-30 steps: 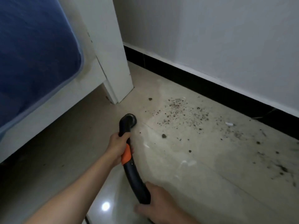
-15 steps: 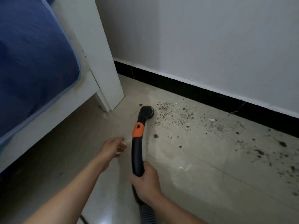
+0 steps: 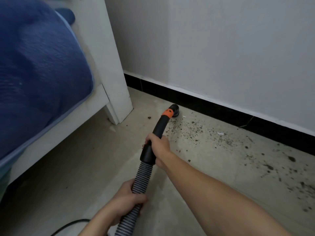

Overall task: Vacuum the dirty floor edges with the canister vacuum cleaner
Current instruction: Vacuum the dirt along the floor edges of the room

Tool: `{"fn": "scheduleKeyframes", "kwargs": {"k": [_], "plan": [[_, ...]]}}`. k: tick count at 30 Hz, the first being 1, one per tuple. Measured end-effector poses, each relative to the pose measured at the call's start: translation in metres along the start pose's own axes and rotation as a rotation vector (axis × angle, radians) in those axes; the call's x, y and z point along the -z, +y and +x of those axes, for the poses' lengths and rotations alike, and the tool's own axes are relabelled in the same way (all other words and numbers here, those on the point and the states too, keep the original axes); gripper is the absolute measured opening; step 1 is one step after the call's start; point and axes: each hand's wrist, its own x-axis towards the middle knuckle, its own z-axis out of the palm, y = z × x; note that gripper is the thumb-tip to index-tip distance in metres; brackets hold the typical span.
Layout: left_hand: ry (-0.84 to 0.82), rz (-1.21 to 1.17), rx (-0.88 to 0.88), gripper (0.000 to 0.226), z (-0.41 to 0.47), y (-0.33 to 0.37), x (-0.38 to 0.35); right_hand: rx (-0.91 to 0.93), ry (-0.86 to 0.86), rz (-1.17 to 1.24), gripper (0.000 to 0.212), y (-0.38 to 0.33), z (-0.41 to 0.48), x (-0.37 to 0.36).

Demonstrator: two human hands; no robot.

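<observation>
Black power cord loops across the beige tiled floor at its near edge, left of the forearms. Left hand clamped around the grey ribbed flexible hose, low down near the bottom of view. Hose runs up and away into the black curved plastic vacuum handle tube. Right hand wrapped tight around that tube just above the cuff where the hose joins. Past the right hand: orange collar band, then the small round black nozzle head, down on the floor right at the floor edge, against the black skirting strip. Loose dark grit and debris starts just right of the nozzle and spreads along the floor edge toward the right side. White bed frame leg stands left of the nozzle, apart from it; blue mattress on the frame. White wall behind.
</observation>
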Motion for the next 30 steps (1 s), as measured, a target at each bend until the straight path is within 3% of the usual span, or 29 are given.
{"fn": "scheduleKeyframes", "kwargs": {"k": [4,8,15,20,30], "plan": [[0.287,0.495,-0.1,0.047,-0.021,-0.036,0.04,-0.057,-0.071,0.038,0.017,0.022,-0.011,-0.017],[0.486,0.67,-0.099,0.035,-0.03,-0.045,0.05,-0.074,-0.045,0.203,0.018,0.009,0.005,-0.026],[0.331,0.54,-0.11,0.043,-0.035,-0.06,0.026,-0.11,-0.169,-0.076,0.014,0.027,0.0,-0.032],[0.337,0.448,-0.095,0.045,-0.043,-0.084,0.029,-0.113,-0.294,-0.198,0.012,0.057,-0.015,-0.059],[0.496,0.587,-0.206,0.046,-0.03,-0.08,0.066,-0.203,-0.172,0.135,0.012,0.06,-0.041,-0.048]]}}
